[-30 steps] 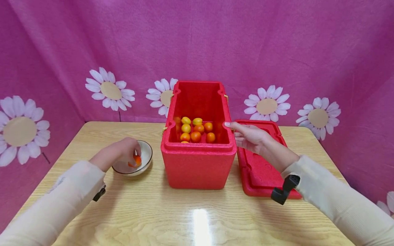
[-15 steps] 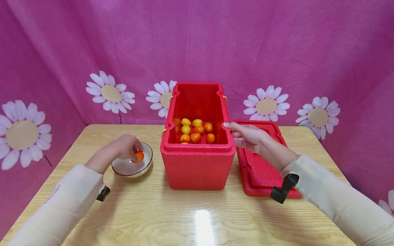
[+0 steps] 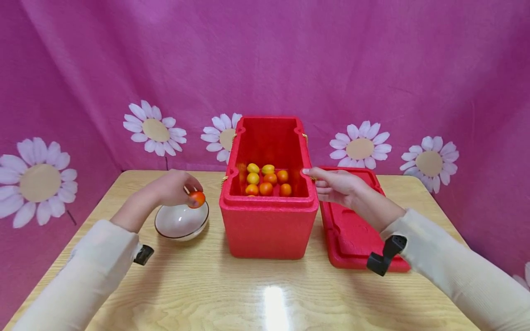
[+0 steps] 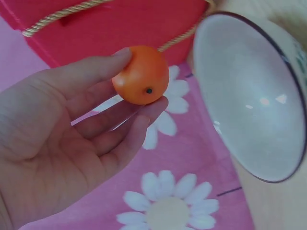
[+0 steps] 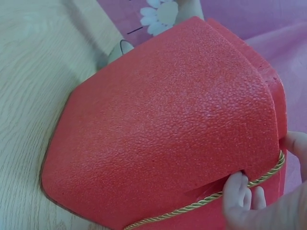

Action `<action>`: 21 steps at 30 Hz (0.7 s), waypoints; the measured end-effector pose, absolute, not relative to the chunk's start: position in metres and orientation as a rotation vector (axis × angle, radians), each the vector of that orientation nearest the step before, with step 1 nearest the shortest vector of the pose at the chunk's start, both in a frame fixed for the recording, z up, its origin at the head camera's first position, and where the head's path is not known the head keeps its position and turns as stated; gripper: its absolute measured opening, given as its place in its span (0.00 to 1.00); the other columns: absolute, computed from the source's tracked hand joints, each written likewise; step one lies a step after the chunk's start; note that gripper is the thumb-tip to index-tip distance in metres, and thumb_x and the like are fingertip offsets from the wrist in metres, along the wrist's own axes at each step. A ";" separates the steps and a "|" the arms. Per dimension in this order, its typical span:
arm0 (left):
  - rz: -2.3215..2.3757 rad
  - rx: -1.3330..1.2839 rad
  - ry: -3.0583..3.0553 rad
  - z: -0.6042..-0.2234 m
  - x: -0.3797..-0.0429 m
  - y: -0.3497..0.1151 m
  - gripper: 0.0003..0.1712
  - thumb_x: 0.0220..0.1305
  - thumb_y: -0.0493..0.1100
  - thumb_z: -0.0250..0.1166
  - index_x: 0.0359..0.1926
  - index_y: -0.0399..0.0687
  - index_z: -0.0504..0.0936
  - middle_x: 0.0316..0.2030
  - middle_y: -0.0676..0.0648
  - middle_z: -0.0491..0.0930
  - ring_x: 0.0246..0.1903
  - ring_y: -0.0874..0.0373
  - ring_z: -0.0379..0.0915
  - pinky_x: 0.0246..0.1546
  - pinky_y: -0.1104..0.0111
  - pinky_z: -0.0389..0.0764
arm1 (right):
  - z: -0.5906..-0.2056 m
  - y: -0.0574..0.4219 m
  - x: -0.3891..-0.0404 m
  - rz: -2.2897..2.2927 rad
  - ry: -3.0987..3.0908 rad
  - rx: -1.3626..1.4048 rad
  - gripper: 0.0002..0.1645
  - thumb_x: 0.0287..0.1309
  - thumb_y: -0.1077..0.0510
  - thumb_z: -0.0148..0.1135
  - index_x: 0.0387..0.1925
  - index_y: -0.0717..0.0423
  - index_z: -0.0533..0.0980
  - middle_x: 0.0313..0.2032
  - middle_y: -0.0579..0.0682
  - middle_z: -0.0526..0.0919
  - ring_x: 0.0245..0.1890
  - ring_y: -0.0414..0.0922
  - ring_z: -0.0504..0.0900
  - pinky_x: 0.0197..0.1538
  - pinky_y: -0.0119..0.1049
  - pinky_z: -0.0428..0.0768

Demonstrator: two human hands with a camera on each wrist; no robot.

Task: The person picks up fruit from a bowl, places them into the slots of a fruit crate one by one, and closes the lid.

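Observation:
In the head view my left hand pinches a small round orange fruit above the far edge of a white bowl with a dark rim. In the left wrist view the fruit shows a dark dot at its end, held between thumb and fingertips. The bowl's inside looks bare. My right hand grips the right side wall of a red foam box, thumb on the rim. In the right wrist view its fingers reach into a side slot by a gold cord.
Several yellow and orange fruits lie in the box's near half. A red lid lies on the wooden table to the right of the box. Behind hangs a magenta cloth with white daisies.
My left hand has risen from inside the bowl with the orange fruit and moved slightly to the right. The right hand keeps its grip on the box.

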State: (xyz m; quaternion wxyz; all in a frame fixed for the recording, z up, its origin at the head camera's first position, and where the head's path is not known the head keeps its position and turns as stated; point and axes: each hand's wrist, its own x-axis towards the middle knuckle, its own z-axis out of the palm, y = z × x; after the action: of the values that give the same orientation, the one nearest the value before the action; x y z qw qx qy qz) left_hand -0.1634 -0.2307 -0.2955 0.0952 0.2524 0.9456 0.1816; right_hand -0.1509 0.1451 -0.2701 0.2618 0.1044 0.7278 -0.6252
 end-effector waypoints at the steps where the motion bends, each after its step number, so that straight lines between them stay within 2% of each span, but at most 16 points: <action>1: 0.548 0.744 2.808 -0.293 -0.162 -0.229 0.14 0.53 0.36 0.70 0.42 0.37 0.85 0.36 0.40 0.87 0.39 0.49 0.81 0.42 0.59 0.83 | -0.270 0.145 -0.151 -1.692 1.967 0.279 0.41 0.60 0.39 0.58 0.67 0.55 0.59 0.43 0.43 0.79 0.36 0.35 0.83 0.56 0.34 0.80; 4: 0.580 0.776 2.821 -0.285 -0.159 -0.224 0.13 0.52 0.36 0.70 0.40 0.37 0.86 0.35 0.41 0.87 0.37 0.50 0.82 0.41 0.61 0.84 | -0.269 0.146 -0.151 -1.697 1.959 0.264 0.33 0.61 0.40 0.59 0.60 0.52 0.64 0.39 0.39 0.80 0.34 0.35 0.81 0.51 0.31 0.82; 7: 0.584 0.820 2.836 -0.277 -0.157 -0.220 0.13 0.51 0.36 0.71 0.40 0.37 0.86 0.34 0.41 0.87 0.36 0.50 0.83 0.41 0.60 0.84 | -0.267 0.146 -0.150 -1.703 1.954 0.265 0.29 0.60 0.40 0.59 0.56 0.49 0.65 0.39 0.39 0.81 0.33 0.35 0.80 0.50 0.29 0.82; 16: 0.603 0.831 2.862 -0.242 -0.153 -0.214 0.14 0.53 0.35 0.70 0.43 0.36 0.85 0.34 0.41 0.87 0.37 0.51 0.82 0.41 0.60 0.84 | -0.259 0.143 -0.150 -1.631 1.985 0.273 0.42 0.62 0.43 0.58 0.69 0.58 0.54 0.51 0.47 0.74 0.38 0.36 0.83 0.52 0.31 0.81; 19: 0.606 0.825 2.865 -0.231 -0.153 -0.210 0.14 0.53 0.35 0.69 0.43 0.36 0.85 0.36 0.41 0.87 0.38 0.49 0.82 0.44 0.58 0.84 | -0.255 0.143 -0.151 -1.602 1.995 0.262 0.43 0.63 0.44 0.57 0.70 0.58 0.53 0.50 0.47 0.75 0.37 0.35 0.83 0.52 0.31 0.81; 21: 0.605 0.818 2.872 -0.223 -0.153 -0.207 0.14 0.54 0.35 0.70 0.44 0.37 0.85 0.36 0.40 0.86 0.39 0.48 0.82 0.45 0.57 0.83 | -0.253 0.143 -0.151 -1.594 1.991 0.250 0.41 0.64 0.44 0.56 0.69 0.59 0.54 0.45 0.46 0.77 0.36 0.35 0.82 0.51 0.30 0.82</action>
State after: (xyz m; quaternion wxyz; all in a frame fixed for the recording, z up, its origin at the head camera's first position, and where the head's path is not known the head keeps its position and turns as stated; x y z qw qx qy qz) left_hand -0.1534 -0.2071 -0.2227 0.0474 0.2682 0.9415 0.1982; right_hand -0.1512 0.1428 -0.2534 0.2852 0.0934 0.7447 -0.5962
